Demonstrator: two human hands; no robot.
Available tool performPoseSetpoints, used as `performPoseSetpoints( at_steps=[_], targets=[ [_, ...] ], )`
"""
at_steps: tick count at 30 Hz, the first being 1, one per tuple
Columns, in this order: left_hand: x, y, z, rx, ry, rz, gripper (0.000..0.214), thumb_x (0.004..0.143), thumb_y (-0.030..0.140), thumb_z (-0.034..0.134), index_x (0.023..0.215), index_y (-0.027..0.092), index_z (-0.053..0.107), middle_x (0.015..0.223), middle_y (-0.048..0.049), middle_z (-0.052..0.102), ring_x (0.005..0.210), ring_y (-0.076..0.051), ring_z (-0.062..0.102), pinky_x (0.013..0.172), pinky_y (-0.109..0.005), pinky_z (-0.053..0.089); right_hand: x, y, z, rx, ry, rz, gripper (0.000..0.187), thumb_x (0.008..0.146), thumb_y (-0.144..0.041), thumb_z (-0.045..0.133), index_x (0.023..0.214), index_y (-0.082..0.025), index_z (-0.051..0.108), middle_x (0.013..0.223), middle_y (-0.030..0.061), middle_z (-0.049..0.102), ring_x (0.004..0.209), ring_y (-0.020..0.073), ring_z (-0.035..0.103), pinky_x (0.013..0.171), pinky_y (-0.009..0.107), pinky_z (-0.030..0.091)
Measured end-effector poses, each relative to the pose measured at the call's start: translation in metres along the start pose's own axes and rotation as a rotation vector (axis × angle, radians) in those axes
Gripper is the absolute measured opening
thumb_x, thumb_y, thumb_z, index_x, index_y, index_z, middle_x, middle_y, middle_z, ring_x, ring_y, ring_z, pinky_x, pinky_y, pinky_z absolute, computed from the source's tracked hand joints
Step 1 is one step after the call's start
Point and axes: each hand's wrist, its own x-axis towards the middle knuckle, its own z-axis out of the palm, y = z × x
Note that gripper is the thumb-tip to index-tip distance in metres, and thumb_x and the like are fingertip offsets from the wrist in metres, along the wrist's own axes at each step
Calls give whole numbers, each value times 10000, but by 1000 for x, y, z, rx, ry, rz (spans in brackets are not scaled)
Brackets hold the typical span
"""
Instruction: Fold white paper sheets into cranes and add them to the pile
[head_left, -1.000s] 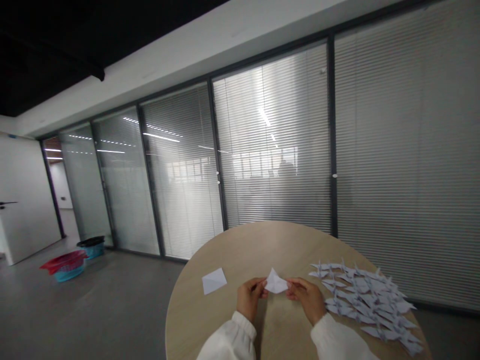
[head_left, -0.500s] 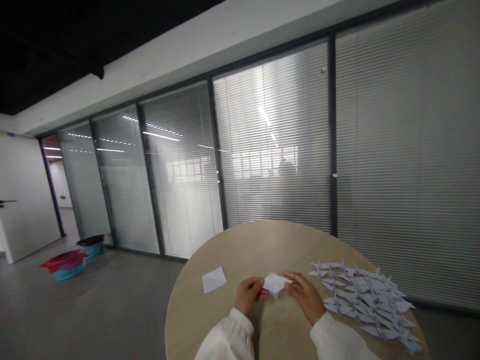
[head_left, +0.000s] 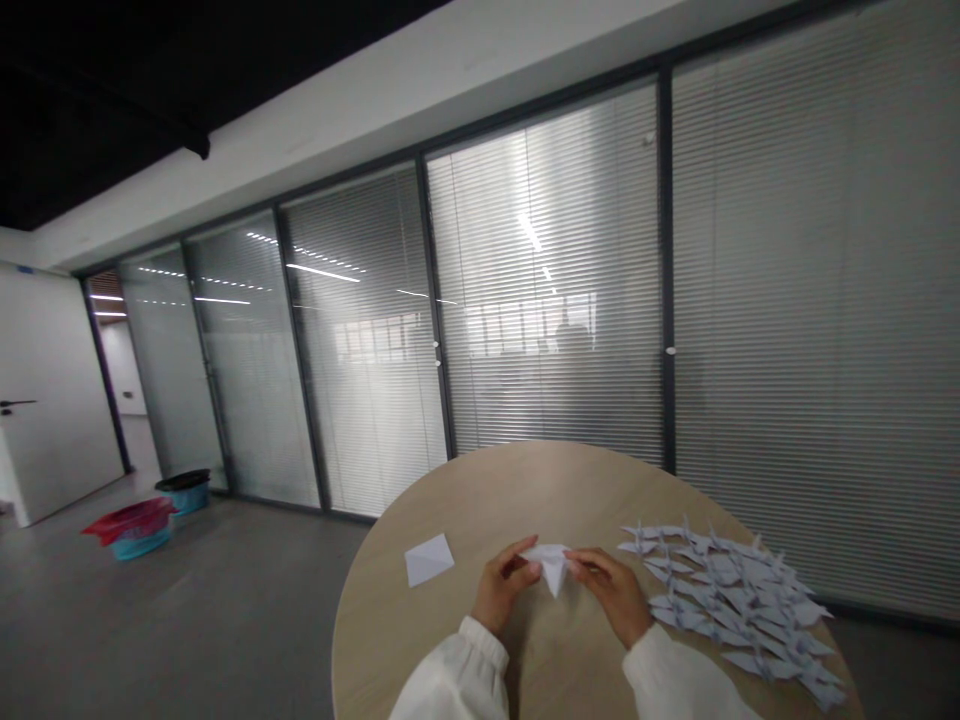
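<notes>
Head view; taking 12 o'clock as far edge of round worktop (head_left: 555, 490). Noted folded white paper (head_left: 554, 571) just off centre towards 11, broad along its far side, tapering to a point towards 6. Gripped at both ends, pinching with fingertips: by left hand (head_left: 501, 583) at 9 o'clock end, by right hand (head_left: 613, 595) at 3 o'clock end. Cannot tell whether resting on worktop or lifted slightly clear. Logged also: creased paper square (head_left: 430, 560) lying flat near 10, apart from left hand; crowd of paper cranes (head_left: 739, 600) from 2 to 4, just beyond right hand. Handling, judged: very light, thin, crisp at folds, easily crumpled or torn, not very slippery. Best held by outer corners with light pinch, leaving point unpressed.
</notes>
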Motion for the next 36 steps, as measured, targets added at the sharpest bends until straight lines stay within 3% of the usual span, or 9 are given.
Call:
performPoseSetpoints(
  at_steps=[7,13,19,28,36],
  targets=[
    [-1,1,4,84,29,48,250,564,348,691,705,142,702,848,-113,678,807,-238,598,760,-328,446,0,-1,1,-6,-4,50,349,612,-492,612,750,-178,676,733,61,666,697,210,594,633,291,474],
    [-3,6,6,203,94,47,241,586,363,661,681,145,697,717,-78,691,696,-209,603,668,-291,451,1,5,2,-94,6,39,352,652,-490,571,737,-160,661,635,39,639,626,183,569,591,259,440],
    [-6,9,10,167,100,43,221,580,345,666,638,132,669,585,-40,646,573,-153,565,562,-234,421,-2,2,3,-104,25,23,341,652,-488,571,754,-168,625,691,30,645,654,183,579,588,245,433],
    [-7,3,12,67,84,81,340,602,292,660,891,170,529,618,-4,628,531,-119,545,519,-213,416,-1,5,6,-15,30,56,297,609,-414,638,773,-172,584,725,43,628,706,197,590,647,281,454],
    [-5,3,9,131,126,132,351,626,272,643,930,171,498,600,7,620,542,-118,552,540,-215,429,-1,3,5,2,90,40,300,600,-441,640,714,-171,577,676,34,618,664,189,583,611,268,457]
  ],
)
